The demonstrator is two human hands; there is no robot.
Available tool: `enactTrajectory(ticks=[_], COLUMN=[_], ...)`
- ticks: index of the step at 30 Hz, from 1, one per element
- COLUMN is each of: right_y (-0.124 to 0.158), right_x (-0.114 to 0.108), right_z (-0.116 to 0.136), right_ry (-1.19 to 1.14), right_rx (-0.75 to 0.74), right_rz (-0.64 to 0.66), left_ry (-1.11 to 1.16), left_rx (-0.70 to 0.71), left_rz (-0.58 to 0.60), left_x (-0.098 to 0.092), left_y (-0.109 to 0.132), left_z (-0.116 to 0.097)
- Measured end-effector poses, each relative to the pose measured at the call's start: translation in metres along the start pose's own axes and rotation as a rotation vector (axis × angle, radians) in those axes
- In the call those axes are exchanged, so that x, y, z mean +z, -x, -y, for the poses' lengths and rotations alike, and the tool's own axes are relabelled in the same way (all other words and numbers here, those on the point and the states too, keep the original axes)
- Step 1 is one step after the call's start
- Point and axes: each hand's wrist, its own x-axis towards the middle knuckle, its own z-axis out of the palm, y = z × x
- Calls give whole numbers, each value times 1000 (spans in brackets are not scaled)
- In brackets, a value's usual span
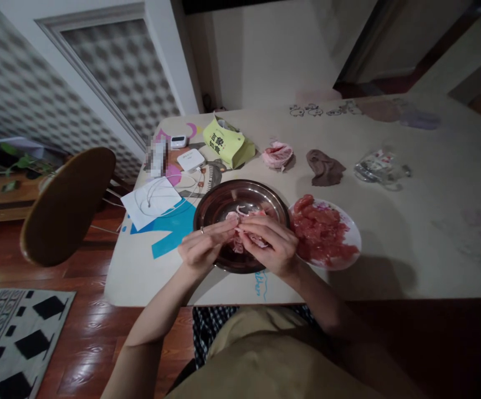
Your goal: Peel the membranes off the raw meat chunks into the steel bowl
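Over a steel bowl (207, 191), my left hand (203, 244) and my right hand (271, 241) meet with pinched fingertips. Between them is a small pale piece of what looks like pomelo membrane (238, 223), mostly covered by the fingers. More pale pink pomelo peelings (261, 240) lie in the bowl below. Right beside the bowl, a white plate (354, 230) carries a heap of peeled red pomelo flesh (319, 230). Behind the bowl sits a part of a pomelo (277, 155) in its pinkish skin.
A yellow-green paper bag (229, 141), a white device (191, 160) with a cable and a white sheet (151, 202) occupy the table's left part. A brown cloth (325, 167) and a clear crumpled plastic item (379, 166) lie farther right. A chair (68, 208) stands left of the table.
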Motion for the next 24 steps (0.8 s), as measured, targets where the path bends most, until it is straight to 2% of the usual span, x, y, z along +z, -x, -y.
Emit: enactTrajectory(ticks=[4, 8, 14, 17, 21, 24], right_y=[1, 3, 0, 0, 1, 1], right_x=[-3, -2, 2, 1, -3, -4], right_z=[-5, -2, 0, -1, 0, 1], right_ry=[-62, -6, 29, 21, 21, 19], right_rx=[-21, 15, 148, 166, 96, 79], right_rz=[24, 17, -104, -107, -71, -81], left_ry=[-3, 2, 60, 61, 10, 21], left_rx=[9, 29, 81, 36, -73, -113], left_rz=[-6, 52, 112, 63, -41, -52], left_x=[-1, -3, -4, -3, 0, 2], left_y=[-2, -3, -4, -4, -6, -7], left_z=[1, 1, -3, -2, -1, -3])
